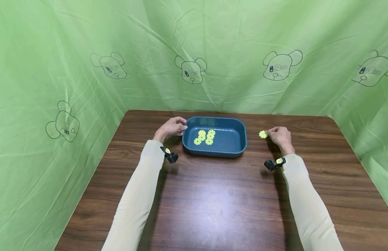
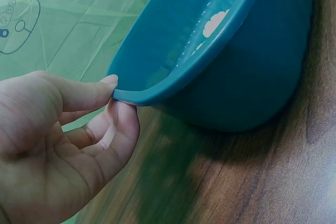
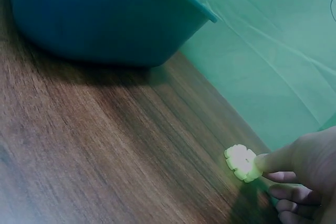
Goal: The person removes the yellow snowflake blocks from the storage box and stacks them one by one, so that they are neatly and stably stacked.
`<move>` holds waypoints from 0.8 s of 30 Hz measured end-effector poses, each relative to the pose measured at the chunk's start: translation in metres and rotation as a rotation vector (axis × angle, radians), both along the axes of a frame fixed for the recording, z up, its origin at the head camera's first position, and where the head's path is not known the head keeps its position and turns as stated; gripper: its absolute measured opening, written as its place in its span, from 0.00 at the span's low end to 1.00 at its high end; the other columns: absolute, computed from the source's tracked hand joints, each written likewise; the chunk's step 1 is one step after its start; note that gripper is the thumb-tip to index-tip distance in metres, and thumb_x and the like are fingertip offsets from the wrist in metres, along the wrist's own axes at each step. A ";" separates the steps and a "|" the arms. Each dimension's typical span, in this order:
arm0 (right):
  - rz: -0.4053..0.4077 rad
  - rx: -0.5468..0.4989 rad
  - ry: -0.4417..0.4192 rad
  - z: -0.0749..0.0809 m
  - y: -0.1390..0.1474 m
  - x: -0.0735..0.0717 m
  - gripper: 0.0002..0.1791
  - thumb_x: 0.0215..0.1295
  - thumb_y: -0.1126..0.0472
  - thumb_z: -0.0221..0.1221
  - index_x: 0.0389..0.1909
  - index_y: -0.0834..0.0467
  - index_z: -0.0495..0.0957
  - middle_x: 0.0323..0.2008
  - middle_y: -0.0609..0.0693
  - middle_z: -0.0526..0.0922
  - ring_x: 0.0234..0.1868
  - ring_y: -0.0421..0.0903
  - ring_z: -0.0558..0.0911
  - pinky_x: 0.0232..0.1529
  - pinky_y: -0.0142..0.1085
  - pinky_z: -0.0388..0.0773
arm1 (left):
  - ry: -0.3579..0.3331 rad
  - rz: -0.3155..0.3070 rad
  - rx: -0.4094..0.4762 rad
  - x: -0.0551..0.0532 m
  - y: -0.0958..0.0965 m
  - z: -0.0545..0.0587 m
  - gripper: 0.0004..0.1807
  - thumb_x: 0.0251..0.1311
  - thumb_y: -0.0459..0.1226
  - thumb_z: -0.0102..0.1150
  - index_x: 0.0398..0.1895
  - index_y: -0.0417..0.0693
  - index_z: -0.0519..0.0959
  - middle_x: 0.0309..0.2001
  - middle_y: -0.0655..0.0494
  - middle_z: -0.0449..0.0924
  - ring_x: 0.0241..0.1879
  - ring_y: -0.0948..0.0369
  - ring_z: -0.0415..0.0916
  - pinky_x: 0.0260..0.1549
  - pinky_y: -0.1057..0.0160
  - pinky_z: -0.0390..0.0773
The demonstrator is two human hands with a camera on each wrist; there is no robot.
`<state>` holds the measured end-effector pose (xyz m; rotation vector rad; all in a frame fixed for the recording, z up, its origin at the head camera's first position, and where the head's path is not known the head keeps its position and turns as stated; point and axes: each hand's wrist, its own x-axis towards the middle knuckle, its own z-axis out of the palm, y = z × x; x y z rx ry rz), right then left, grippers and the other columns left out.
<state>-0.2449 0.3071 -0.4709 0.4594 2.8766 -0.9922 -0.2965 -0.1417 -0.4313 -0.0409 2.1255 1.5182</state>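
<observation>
A dark blue rectangular basin (image 1: 228, 139) stands on the table, with several yellow flower-shaped discs (image 1: 209, 141) lying flat inside its left half. At its left rim, my left hand (image 1: 172, 127) pinches the edge between thumb and fingers; the left wrist view shows the thumb on top of the rim (image 2: 137, 97) and fingertips beneath it. To the right of the basin, my right hand (image 1: 280, 136) holds one yellow flower-shaped disc (image 3: 242, 162) between thumb and fingers. That disc is apart from the basin, just over the tabletop.
The brown wood-grain table (image 1: 212, 195) extends in front of the basin and to both sides. Green curtains (image 1: 231, 83) printed with bear heads hang behind and beside it. Each wrist wears a black strap with a small camera (image 1: 172, 157).
</observation>
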 end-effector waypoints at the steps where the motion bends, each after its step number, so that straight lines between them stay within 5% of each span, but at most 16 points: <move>1: 0.000 0.000 -0.001 0.000 0.000 0.000 0.20 0.66 0.50 0.57 0.45 0.64 0.81 0.53 0.66 0.77 0.58 0.68 0.69 0.59 0.54 0.66 | 0.000 -0.001 -0.001 0.000 0.000 0.000 0.21 0.65 0.32 0.55 0.60 0.41 0.67 0.41 0.42 0.74 0.33 0.58 0.73 0.53 0.50 0.77; 8: -0.006 0.015 0.003 -0.004 -0.001 0.000 0.20 0.66 0.50 0.57 0.44 0.64 0.81 0.52 0.66 0.78 0.57 0.67 0.71 0.57 0.54 0.68 | -0.002 -0.004 -0.003 0.000 0.000 -0.001 0.21 0.65 0.31 0.55 0.61 0.40 0.66 0.42 0.41 0.74 0.32 0.58 0.73 0.48 0.54 0.79; 14: -0.023 0.010 0.011 -0.005 -0.001 0.001 0.22 0.67 0.48 0.54 0.45 0.64 0.80 0.53 0.66 0.78 0.58 0.66 0.70 0.59 0.54 0.67 | -0.011 0.003 0.013 0.000 0.001 -0.001 0.22 0.65 0.30 0.54 0.61 0.39 0.66 0.43 0.41 0.73 0.33 0.58 0.73 0.54 0.49 0.76; 24: -0.041 -0.037 0.080 0.009 -0.004 0.006 0.23 0.70 0.48 0.49 0.48 0.63 0.78 0.54 0.65 0.77 0.59 0.65 0.69 0.59 0.54 0.66 | -0.007 0.006 0.000 -0.001 0.000 -0.001 0.21 0.65 0.31 0.54 0.60 0.41 0.67 0.42 0.43 0.74 0.31 0.59 0.73 0.54 0.48 0.75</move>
